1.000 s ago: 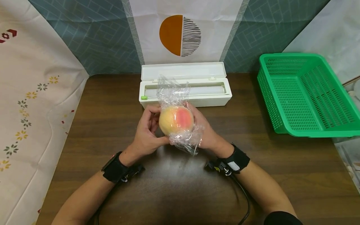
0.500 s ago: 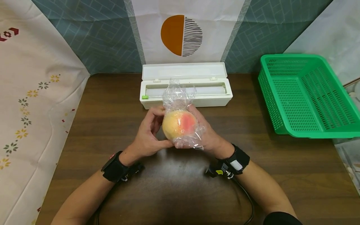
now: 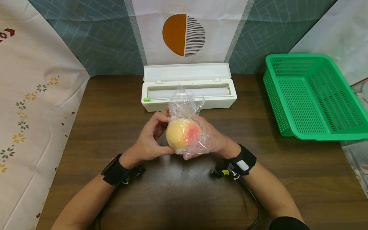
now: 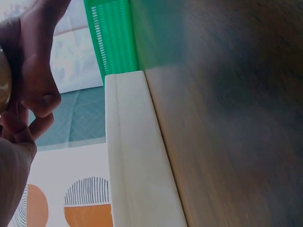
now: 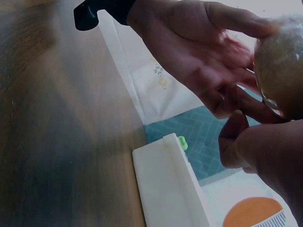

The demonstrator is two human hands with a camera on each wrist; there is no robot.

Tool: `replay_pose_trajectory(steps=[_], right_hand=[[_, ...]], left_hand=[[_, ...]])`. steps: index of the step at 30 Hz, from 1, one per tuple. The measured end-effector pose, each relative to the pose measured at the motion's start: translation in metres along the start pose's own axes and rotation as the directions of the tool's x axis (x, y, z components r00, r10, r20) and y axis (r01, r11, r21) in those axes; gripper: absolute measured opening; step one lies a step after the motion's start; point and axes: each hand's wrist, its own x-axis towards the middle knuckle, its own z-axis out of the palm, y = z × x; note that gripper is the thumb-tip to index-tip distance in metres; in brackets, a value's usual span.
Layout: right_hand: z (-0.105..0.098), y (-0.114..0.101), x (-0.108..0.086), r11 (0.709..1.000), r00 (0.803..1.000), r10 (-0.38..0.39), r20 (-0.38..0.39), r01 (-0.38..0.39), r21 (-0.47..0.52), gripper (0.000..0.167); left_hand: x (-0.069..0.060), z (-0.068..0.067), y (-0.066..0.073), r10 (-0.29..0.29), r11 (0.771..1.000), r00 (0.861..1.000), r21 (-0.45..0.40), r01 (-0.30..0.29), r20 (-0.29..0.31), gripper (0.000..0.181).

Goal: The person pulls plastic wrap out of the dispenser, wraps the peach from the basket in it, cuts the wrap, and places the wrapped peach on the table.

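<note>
A yellow peach [image 3: 181, 134] with a red blush, covered in clear plastic wrap [image 3: 184, 103], is held above the table between both hands. Loose wrap stands up from its far side, and more is bunched at its near right. My left hand [image 3: 150, 137] holds the peach from the left with curved fingers, its thumb at the near side. On the right, my right hand [image 3: 211, 137] grips the peach and the bunched film; some of its fingers are hidden behind the fruit. The right wrist view shows the left thumb touching the wrapped peach [image 5: 284, 66].
Behind the hands stands a white wrap dispenser [image 3: 189, 103] with its lid raised, a roll inside and a green slider [image 3: 147, 99] at its left end. A green plastic basket [image 3: 293, 127] sits at the right of the brown wooden table [image 3: 115, 95]. Cables trail from both wrists.
The peach has moved slightly right and nearer the body. The loose film at its near side has been drawn in under the right hand. Both hands keep their hold.
</note>
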Motion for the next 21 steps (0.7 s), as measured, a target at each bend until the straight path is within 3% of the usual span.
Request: replay_pose_trajectory(steps=[5,10,17,21], right_hand=[[-0.0057,0.0009,0.0014,0.998,0.997,-0.022,0.077,0.026,-0.061,0.12],[-0.0088,0.0029,-0.0004,0.997,0.994,-0.024,0.102,0.031,-0.074,0.12],[-0.0044,0.0061,-0.0033,0.996,0.992,-0.078,0.098,0.073,0.051,0.088],[0.0,0.0071,-0.0016,0.991,0.989,-0.132,0.064,0.131,0.015,0.076]], left_hand=[[-0.0008,-0.0037,0.0016,-0.021,1.0,0.999,0.004,0.02,0.04,0.076],[-0.0021,-0.0061,0.004,-0.046,0.999,0.997,0.028,0.045,0.061,0.072],[0.0018,-0.0071,0.0036,-0.014,1.0,0.996,0.028,0.012,0.093,0.066],[0.0029,-0.0065,0.0033,-0.005,1.0,0.997,0.019,0.003,0.08,0.067]])
